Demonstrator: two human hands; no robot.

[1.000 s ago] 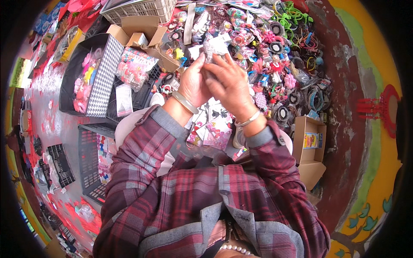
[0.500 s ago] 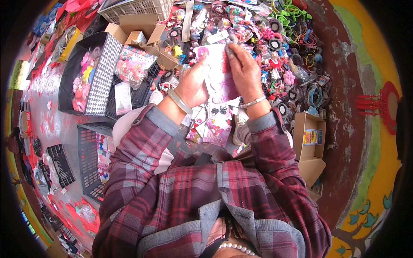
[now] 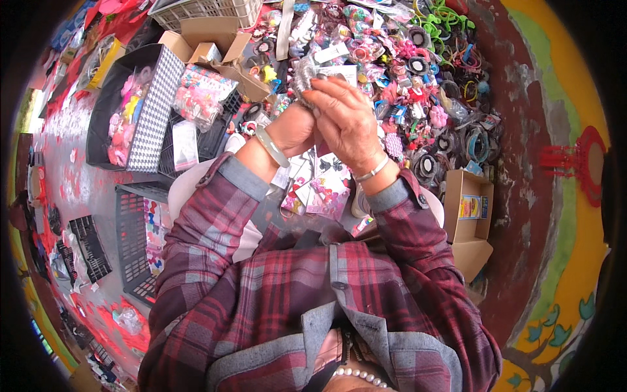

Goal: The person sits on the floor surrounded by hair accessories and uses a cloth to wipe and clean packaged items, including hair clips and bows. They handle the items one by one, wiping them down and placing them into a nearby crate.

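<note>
One silvery-grey item [image 3: 305,75] projecting from the clenched left hand [image 3: 294,127], right hand [image 3: 347,117] at its near end, grip unclear.

a painted wall [image 3: 583,248] curves down the right side: a scuffed maroon band [image 3: 516,248] innermost, then a green strip [image 3: 558,235], then yellow-orange paint with a brown branch [image 3: 535,369] and teal leaves [image 3: 558,336]. a round red ornament [image 3: 591,166] with tassels shows against it. at left, bright light glares off the grey floor [image 3: 81,176], strewn with red scraps [image 3: 134,336].
</note>
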